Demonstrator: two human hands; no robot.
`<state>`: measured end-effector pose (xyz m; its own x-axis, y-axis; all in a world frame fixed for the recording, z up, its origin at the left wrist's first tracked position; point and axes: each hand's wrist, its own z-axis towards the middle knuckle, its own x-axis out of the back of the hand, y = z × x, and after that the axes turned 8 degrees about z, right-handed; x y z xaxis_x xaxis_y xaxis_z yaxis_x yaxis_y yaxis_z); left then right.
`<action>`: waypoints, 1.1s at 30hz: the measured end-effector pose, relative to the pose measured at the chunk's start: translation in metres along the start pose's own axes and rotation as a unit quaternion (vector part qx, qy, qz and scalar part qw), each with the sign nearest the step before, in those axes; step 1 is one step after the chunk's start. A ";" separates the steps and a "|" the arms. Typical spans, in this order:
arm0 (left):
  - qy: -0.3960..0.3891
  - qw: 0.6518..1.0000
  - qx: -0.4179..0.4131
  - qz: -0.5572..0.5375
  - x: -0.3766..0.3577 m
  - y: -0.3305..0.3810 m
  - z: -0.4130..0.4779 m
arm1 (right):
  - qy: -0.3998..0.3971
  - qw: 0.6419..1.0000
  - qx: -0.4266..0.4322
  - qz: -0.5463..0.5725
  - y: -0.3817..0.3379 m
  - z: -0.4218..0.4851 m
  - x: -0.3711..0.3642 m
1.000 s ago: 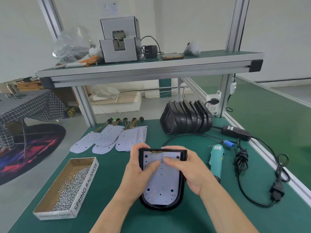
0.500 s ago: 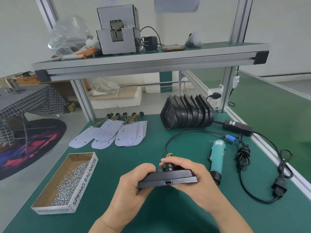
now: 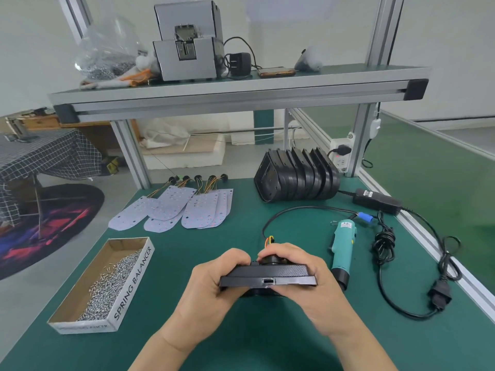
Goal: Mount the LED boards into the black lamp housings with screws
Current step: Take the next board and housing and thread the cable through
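Observation:
A black lamp housing (image 3: 267,275) is held edge-on above the green mat, its back side up. My left hand (image 3: 211,287) grips its left end. My right hand (image 3: 308,279) holds its right end, with fingers curled over a round black grommet (image 3: 270,259) on top, from which orange and yellow wires rise. The board inside is hidden. Several loose white LED boards (image 3: 187,207) with wires lie fanned at the back left. A stack of black housings (image 3: 297,178) leans at the back. A cardboard box of screws (image 3: 107,282) sits at the left.
A teal electric screwdriver (image 3: 341,245) lies right of my hands, its black cable (image 3: 385,245) and power adapter (image 3: 376,200) running along the right edge. An overhead shelf (image 3: 235,89) carries a grey screw feeder (image 3: 187,41). Aluminium posts stand at the back.
The housing, first lying open side up with the board showing, has been tipped up and turned so its back faces up. Both hands kept hold of it and moved slightly nearer.

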<state>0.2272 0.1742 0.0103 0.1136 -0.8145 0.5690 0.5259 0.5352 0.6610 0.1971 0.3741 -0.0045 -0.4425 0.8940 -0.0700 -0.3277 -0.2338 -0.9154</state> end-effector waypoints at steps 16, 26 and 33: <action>0.044 0.927 0.334 -0.168 -0.006 -0.041 0.047 | 0.190 0.965 -0.147 -0.105 0.046 0.009 -0.013; -0.027 0.916 0.397 -0.057 -0.015 -0.068 0.042 | 0.259 0.936 -0.211 -0.112 0.071 0.006 -0.012; 0.120 0.877 0.378 0.272 0.054 -0.096 0.027 | 0.233 0.930 -0.246 -0.140 0.073 0.011 -0.006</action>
<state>0.1604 0.0853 -0.0092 0.3965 -0.3678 0.8412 -0.3606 0.7802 0.5111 0.1670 0.3472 -0.0664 0.0505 0.9891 0.1385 0.0968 0.1332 -0.9864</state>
